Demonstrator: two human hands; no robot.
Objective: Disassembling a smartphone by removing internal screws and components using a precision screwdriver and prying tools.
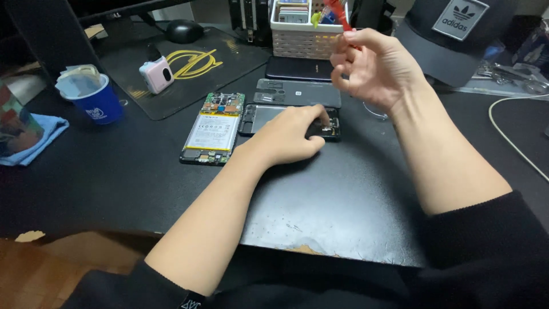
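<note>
My left hand (pixel 289 136) rests on a black phone frame (pixel 260 116) lying flat on the dark desk, fingers pressing its right end. My right hand (pixel 374 68) is raised above the desk, fingers closed on a thin red tool (pixel 341 14) that points up. Left of the frame lies an opened phone (pixel 211 130) showing its white battery and green circuit board. Behind the frame lie a dark grey back cover (pixel 297 92) and a black phone (pixel 298 68).
A blue cup (pixel 94 97) and a blue cloth (pixel 34 137) sit at the left. A pink device (pixel 156 74) lies on a black mat (pixel 189 63). A white basket (pixel 300 31) stands at the back, a dark cap (pixel 452 34) at back right. A white cable (pixel 509 134) runs at the right.
</note>
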